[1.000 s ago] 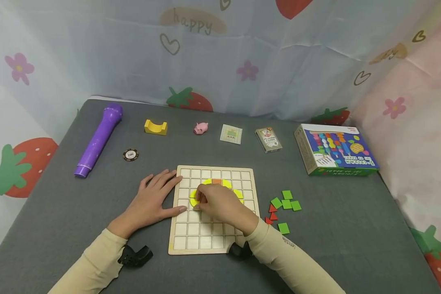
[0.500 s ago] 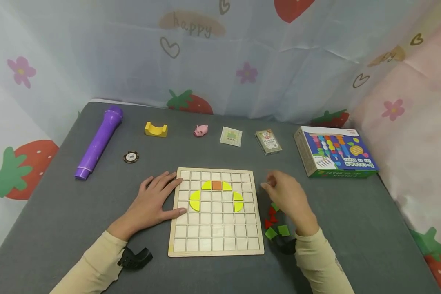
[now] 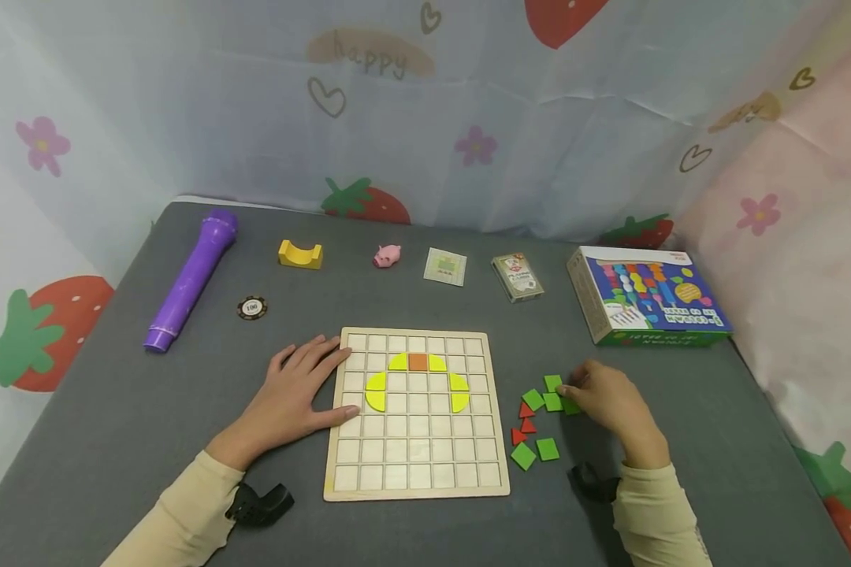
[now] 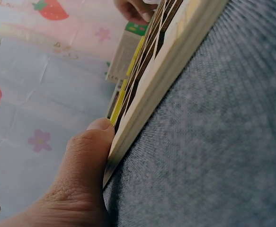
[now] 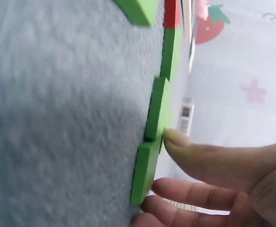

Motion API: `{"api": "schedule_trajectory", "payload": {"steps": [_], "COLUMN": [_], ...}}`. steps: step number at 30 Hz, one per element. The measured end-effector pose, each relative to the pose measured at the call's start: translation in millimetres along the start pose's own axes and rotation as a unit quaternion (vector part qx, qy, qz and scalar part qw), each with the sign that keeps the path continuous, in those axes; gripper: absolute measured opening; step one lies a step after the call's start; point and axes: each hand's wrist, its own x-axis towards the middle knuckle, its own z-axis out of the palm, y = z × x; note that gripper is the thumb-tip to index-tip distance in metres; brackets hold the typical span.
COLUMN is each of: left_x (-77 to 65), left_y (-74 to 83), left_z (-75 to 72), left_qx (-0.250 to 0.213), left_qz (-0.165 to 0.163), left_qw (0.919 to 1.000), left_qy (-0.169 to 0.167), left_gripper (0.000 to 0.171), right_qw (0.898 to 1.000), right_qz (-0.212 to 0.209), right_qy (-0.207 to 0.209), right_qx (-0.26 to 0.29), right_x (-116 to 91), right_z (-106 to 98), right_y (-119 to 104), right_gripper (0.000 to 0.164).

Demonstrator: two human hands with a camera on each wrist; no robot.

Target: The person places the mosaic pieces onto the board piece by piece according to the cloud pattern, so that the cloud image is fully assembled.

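Observation:
A wooden grid board (image 3: 395, 476) lies in front of me, with several yellow quarter-circle tiles (image 3: 376, 392) and an orange square tile (image 3: 418, 362) in its cells. My left hand (image 3: 287, 398) rests at its left edge, fingers spread and thumb on the rim; the left wrist view shows that thumb (image 4: 88, 158) against the wood. My right hand (image 3: 613, 402) is low over several green square tiles (image 3: 552, 402). In the right wrist view its thumb is at the edge of one green tile (image 5: 158, 111), the fingers curved beside another (image 5: 145, 172). Fingers and thumb are apart; no tile is lifted.
Red triangle tiles (image 3: 527, 425) lie between the board and the green squares. Along the back stand a purple microphone (image 3: 191, 283), a yellow block (image 3: 301, 255), a pink pig (image 3: 387, 256), a pattern card (image 3: 445, 267), a card box (image 3: 518, 277) and a toy box (image 3: 652, 298). A poker chip (image 3: 252, 308) lies left.
My right hand has left the board and moved right, past the loose tiles, down to the green squares. The left hand has stayed at the board's edge.

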Motion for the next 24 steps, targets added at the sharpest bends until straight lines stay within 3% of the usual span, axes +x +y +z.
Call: {"api": "schedule_trajectory", "payload": {"steps": [14, 24], "left_x": [-0.2, -0.4], "left_y": [0.6, -0.2], "left_z": [-0.9, 0.0], "left_qx": [-0.003, -0.007], "left_qz": [-0.002, 0.002], "left_qw": [1.0000, 1.0000], "left_qy": [-0.001, 0.003], "left_gripper": [0.082, 0.082], "right_qw": [0.999, 0.997], "right_qz": [-0.034, -0.055], "right_qy": [0.037, 0.047], "right_qx": [0.000, -0.033], "right_x": [8.4, 9.9], "right_z": [9.9, 14.0], "right_y": [-11.9, -20.4], "right_gripper": [0.026, 0.030]}}
